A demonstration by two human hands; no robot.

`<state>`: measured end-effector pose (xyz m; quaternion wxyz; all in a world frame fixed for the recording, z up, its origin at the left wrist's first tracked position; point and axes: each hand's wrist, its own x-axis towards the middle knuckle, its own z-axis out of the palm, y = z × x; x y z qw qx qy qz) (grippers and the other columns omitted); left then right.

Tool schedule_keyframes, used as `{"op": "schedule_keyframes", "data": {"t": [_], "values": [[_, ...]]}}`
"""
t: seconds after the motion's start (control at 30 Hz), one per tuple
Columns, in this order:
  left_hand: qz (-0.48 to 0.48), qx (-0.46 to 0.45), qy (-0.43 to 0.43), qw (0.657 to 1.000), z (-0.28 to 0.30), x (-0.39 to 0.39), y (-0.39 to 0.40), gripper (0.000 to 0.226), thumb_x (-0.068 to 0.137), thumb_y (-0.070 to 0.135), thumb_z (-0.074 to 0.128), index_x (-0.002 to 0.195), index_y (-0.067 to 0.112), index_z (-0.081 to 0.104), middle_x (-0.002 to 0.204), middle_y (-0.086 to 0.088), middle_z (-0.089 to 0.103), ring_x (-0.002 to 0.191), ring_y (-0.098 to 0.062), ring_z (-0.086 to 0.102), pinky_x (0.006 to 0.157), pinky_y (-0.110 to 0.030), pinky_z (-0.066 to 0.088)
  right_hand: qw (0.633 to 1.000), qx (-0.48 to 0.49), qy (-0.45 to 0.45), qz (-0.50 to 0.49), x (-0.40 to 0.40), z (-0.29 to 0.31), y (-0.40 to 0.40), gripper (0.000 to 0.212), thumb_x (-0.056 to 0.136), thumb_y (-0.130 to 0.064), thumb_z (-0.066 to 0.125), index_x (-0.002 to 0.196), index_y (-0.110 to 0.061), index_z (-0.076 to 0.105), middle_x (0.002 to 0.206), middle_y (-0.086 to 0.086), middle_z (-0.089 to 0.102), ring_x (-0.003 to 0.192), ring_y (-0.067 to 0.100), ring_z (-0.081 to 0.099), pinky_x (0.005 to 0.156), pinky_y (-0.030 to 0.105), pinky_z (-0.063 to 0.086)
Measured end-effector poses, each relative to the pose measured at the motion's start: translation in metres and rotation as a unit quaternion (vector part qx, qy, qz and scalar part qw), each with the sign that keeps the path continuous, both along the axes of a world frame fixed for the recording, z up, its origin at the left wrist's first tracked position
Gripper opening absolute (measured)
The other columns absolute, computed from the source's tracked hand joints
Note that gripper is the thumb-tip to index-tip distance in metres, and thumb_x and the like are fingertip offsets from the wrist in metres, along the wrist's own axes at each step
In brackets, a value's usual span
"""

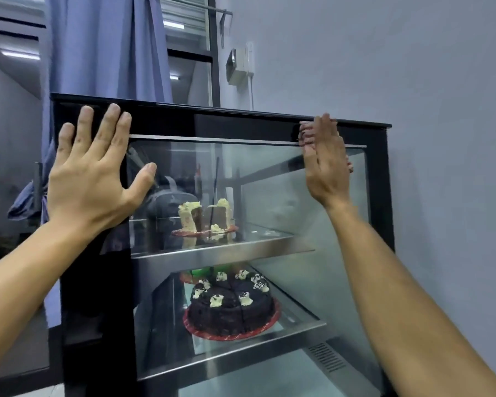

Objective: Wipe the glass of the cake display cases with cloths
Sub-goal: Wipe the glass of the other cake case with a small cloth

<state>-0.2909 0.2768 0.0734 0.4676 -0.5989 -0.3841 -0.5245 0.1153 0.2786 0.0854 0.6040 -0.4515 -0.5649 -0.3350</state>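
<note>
Display case (166, 117) stands against a grey wall (413, 67), black frame, glass front (312, 267) facing the camera; both bare arms raised to its upper part.

Left hand (89, 173): fingers straight and spread, palm flat against the upper left corner of the case; fingertips lie on the black top band, thumb reaches onto the glass; holds nothing.

Right hand (325, 164): seen edge-on, fingers straight and together, tips at the top edge of the glass near the right side; appears to touch the pane, though contact is hard to confirm from this angle; nothing visibly held.

Inside: upper shelf (221, 250) carries a partly cut cream cake (204, 216) on a red board; lower shelf (232, 359) carries a chocolate cake (231, 308) with white cream dollops, also on a red board; a green item sits just behind it, mostly hidden.

Blue curtain (103, 47) hangs behind the case on the left; a small white box (239, 65) is mounted on the wall above.
</note>
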Motion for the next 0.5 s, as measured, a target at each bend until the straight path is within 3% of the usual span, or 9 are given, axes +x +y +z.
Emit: {"op": "schedule_keyframes", "data": {"t": [0.1, 0.13, 0.2, 0.27, 0.37, 0.43, 0.5], "values": [[-0.002, 0.004, -0.007, 1.0, -0.001, 0.002, -0.001, 0.079, 0.099, 0.059, 0.036, 0.165, 0.016, 0.024, 0.173, -0.003, 0.018, 0.16, -0.031, 0.009, 0.13, -0.051, 0.006, 0.989, 0.007, 0.146, 0.028, 0.079, 0.014, -0.005, 0.059, 0.108, -0.052, 0.02, 0.146, -0.014, 0.046, 0.155, 0.01, 0.045, 0.144, 0.031, 0.04, 0.124, 0.046, 0.025], [-0.002, 0.005, -0.01, 1.0, -0.001, 0.003, -0.001, 0.078, 0.1, 0.057, 0.036, 0.165, 0.017, 0.024, 0.173, -0.003, 0.018, 0.16, -0.031, 0.009, 0.13, -0.051, 0.006, 0.977, -0.013, 0.212, 0.029, 0.094, 0.017, -0.005, 0.062, 0.105, -0.051, 0.019, 0.144, -0.01, 0.045, 0.152, 0.016, 0.044, 0.142, 0.034, 0.04, 0.121, 0.046, 0.027], [-0.003, 0.007, -0.011, 1.0, -0.002, 0.004, -0.001, 0.074, 0.101, 0.054, 0.035, 0.165, 0.017, 0.024, 0.173, -0.004, 0.018, 0.16, -0.031, 0.009, 0.13, -0.05, 0.006, 0.95, -0.059, 0.306, 0.018, 0.096, 0.017, 0.001, 0.064, 0.106, -0.042, 0.018, 0.16, -0.009, 0.027, 0.169, 0.015, 0.022, 0.157, 0.03, 0.017, 0.128, 0.043, 0.013], [-0.004, 0.006, -0.007, 1.0, -0.001, 0.002, -0.001, 0.072, 0.103, 0.05, 0.035, 0.165, 0.016, 0.024, 0.173, -0.005, 0.019, 0.16, -0.032, 0.009, 0.13, -0.05, 0.005, 0.947, -0.05, 0.318, -0.002, 0.055, 0.011, 0.0, 0.066, 0.107, -0.04, 0.013, 0.164, -0.008, 0.016, 0.173, 0.012, 0.01, 0.16, 0.025, 0.003, 0.13, 0.042, 0.001], [-0.007, 0.008, -0.006, 1.0, -0.003, 0.002, 0.001, 0.068, 0.104, 0.045, 0.034, 0.165, 0.016, 0.024, 0.172, -0.005, 0.019, 0.16, -0.032, 0.008, 0.13, -0.049, 0.003, 0.981, 0.005, 0.191, 0.009, -0.037, -0.001, -0.004, 0.062, 0.11, -0.037, 0.019, 0.165, -0.009, 0.011, 0.173, 0.008, 0.006, 0.161, 0.022, 0.001, 0.13, 0.039, -0.001], [-0.007, 0.01, -0.009, 1.0, -0.002, 0.002, 0.002, 0.065, 0.106, 0.042, 0.031, 0.165, 0.017, 0.024, 0.173, -0.005, 0.018, 0.161, -0.031, 0.008, 0.13, -0.047, 0.002, 0.999, 0.04, 0.018, 0.016, -0.103, -0.017, -0.006, 0.06, 0.11, -0.032, 0.024, 0.164, -0.008, 0.015, 0.173, 0.008, 0.009, 0.161, 0.022, 0.004, 0.131, 0.04, 0.001], [-0.008, 0.008, -0.006, 1.0, -0.001, 0.001, 0.003, 0.062, 0.107, 0.038, 0.029, 0.165, 0.016, 0.025, 0.173, -0.004, 0.018, 0.161, -0.031, 0.008, 0.13, -0.045, 0.0, 0.987, 0.037, -0.154, -0.001, -0.148, -0.041, -0.005, 0.059, 0.109, -0.031, 0.026, 0.164, -0.008, 0.02, 0.172, 0.01, 0.013, 0.161, 0.025, 0.008, 0.131, 0.044, 0.006]]}}
